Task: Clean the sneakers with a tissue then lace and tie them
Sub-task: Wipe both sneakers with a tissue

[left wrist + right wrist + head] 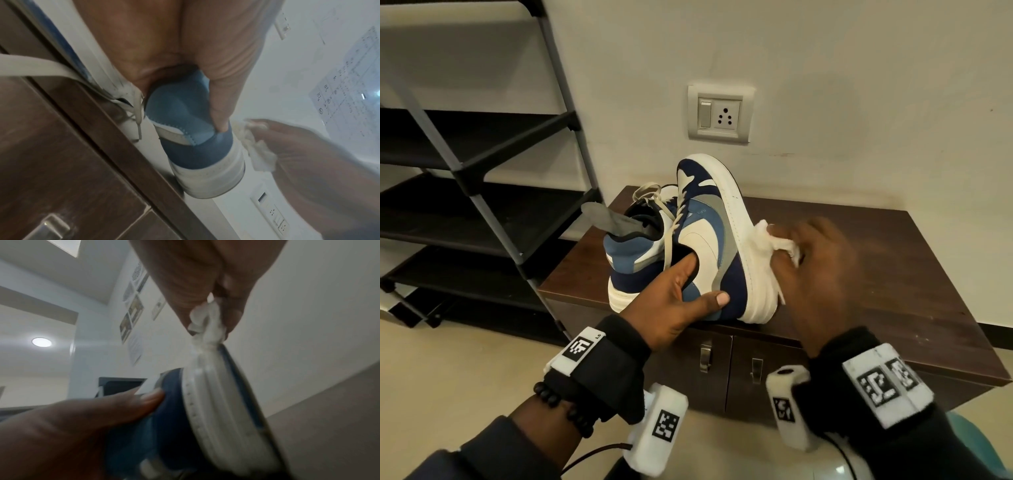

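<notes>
A blue, navy, grey and white sneaker is tipped up, toe raised, heel on the brown cabinet top. My left hand grips its collar, fingers inside the opening, thumb on the navy side. My right hand pinches a crumpled white tissue and presses it to the white sole edge, where the tissue is bunched between the fingertips. A second sneaker stands behind to the left, its beige laces loose and a grey insole sticking out.
A black shelf rack stands left of the cabinet. A wall socket and switch sit on the wall just above the shoes. The cabinet has two doors with metal handles. The right half of the cabinet top holds nothing.
</notes>
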`<action>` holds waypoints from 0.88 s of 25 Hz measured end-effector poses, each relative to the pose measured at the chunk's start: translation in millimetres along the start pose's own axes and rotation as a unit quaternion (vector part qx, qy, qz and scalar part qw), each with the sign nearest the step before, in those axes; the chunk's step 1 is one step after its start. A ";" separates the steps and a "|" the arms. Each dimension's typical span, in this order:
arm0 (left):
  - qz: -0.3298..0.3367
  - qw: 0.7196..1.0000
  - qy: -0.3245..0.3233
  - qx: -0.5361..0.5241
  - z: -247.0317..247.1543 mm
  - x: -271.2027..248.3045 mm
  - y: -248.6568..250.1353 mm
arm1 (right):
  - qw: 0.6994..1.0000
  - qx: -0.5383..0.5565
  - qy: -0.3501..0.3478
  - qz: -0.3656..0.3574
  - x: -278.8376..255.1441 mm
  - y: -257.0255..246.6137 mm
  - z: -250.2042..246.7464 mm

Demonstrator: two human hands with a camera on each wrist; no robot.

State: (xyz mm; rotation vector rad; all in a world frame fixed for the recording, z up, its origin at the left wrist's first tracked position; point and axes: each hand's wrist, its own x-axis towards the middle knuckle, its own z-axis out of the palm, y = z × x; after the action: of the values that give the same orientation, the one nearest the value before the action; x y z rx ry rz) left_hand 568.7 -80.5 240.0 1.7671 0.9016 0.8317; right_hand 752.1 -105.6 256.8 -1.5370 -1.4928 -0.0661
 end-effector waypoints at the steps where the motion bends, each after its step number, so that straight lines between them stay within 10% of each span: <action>1: 0.002 1.000 -0.002 -0.008 -0.4 -0.5 -0.6 | 0.998 0.003 -0.016 -0.057 -8.3 -15.2 2.8; 4: 0.004 0.999 -0.010 -0.050 -0.5 -1.4 2.6 | 0.981 -0.018 -0.075 -0.176 -27.5 -28.4 19.3; 8: 0.000 1.000 -0.005 0.002 0.5 -2.0 4.4 | 1.000 -0.003 -0.013 0.026 6.4 3.3 4.5; 12: -0.006 0.999 -0.004 -0.053 -1.8 -1.6 1.2 | 0.983 0.021 -0.059 -0.174 -22.4 -38.3 23.6; 17: -0.005 1.000 -0.006 -0.011 -0.4 -2.1 -0.1 | 0.998 0.054 -0.003 0.036 11.3 1.3 4.4; 22: 0.002 0.999 -0.011 -0.047 -1.2 -0.4 -1.7 | 0.975 0.017 -0.084 -0.203 -11.9 -34.2 20.5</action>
State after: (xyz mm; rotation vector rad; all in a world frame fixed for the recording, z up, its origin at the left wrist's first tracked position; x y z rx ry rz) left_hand 567.1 -79.8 238.7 1.6941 0.8319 0.8432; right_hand 710.6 -108.4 257.8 -1.2128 -1.9164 -0.1508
